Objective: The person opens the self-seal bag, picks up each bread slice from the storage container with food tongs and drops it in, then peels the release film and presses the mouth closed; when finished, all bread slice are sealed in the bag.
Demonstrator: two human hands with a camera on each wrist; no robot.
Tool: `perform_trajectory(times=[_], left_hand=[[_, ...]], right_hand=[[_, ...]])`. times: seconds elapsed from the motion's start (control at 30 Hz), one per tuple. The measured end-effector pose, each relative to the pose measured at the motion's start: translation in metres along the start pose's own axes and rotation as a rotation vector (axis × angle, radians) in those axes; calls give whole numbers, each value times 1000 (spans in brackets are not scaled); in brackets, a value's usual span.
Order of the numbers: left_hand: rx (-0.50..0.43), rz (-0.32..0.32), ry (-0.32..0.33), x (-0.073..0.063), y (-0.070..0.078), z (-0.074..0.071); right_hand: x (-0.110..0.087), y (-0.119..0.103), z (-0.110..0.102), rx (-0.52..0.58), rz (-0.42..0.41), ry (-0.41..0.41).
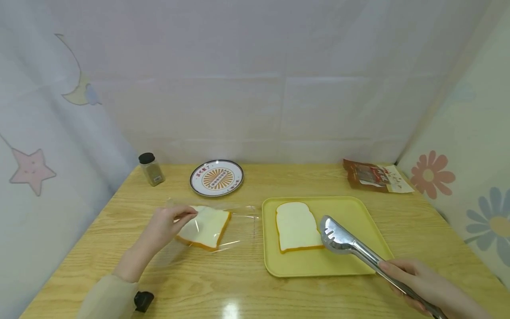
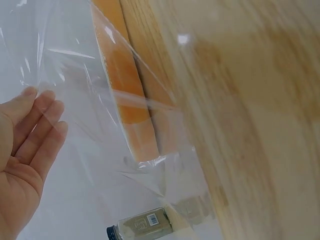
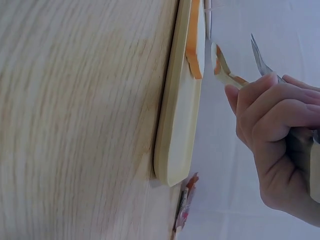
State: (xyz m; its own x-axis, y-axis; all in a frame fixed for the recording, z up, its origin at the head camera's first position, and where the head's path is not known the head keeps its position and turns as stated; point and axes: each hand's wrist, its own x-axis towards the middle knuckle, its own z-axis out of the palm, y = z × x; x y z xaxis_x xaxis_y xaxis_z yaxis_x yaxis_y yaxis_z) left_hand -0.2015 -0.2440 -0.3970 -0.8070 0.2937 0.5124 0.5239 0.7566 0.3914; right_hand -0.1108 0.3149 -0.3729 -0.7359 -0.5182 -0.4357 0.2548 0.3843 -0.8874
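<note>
On the left of the table, a slice of bread [image 1: 209, 226] with an orange-brown crust lies in or under a clear plastic bag [image 1: 245, 223]. My left hand [image 1: 163, 228] pinches the film between thumb and fingertips above the slice; the left wrist view shows the lifted plastic [image 2: 65, 65] stretching away from the fingers. A second bread slice [image 1: 296, 226] lies flat on a yellow tray [image 1: 311, 266]. My right hand [image 1: 424, 281] grips metal tongs [image 1: 364, 254] by the handle. The tongs' tips are at that slice's lower right edge; contact cannot be told.
A spice jar [image 1: 151, 169] with a black lid stands at the back left. Beside it, farther right, is a patterned round plate [image 1: 217, 178]. A brown and cream food packet [image 1: 376, 177] lies at the back right. Curtains [image 1: 255, 88] enclose the table's back and sides.
</note>
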Motion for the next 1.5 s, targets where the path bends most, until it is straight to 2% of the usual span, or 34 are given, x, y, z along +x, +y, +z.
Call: perform_trajectory(times=[0.1, 0.2, 0.3, 0.57, 0.77, 1.03, 1.27, 1.5], left_hand=[[-9, -6, -14, 1, 1, 0], [-10, 0, -15, 0, 1, 1], [-4, 11, -7, 0, 0, 2], [-16, 33, -15, 5, 2, 4], [-8, 62, 4, 8, 2, 5], [8, 93, 33, 3, 3, 4], [20, 88, 37, 4, 0, 2], [20, 100, 47, 3, -2, 2]], right_hand=[[-6, 6, 0, -6, 18, 12], [-10, 14, 1, -59, 12, 19], [-12, 21, 0, -61, -25, 4], [-16, 29, 7, -17, 112, 98], [-14, 29, 9, 35, 102, 67], [-5, 27, 21, -46, 101, 118], [3, 22, 30, 21, 100, 89], [13, 14, 36, -50, 24, 46]])
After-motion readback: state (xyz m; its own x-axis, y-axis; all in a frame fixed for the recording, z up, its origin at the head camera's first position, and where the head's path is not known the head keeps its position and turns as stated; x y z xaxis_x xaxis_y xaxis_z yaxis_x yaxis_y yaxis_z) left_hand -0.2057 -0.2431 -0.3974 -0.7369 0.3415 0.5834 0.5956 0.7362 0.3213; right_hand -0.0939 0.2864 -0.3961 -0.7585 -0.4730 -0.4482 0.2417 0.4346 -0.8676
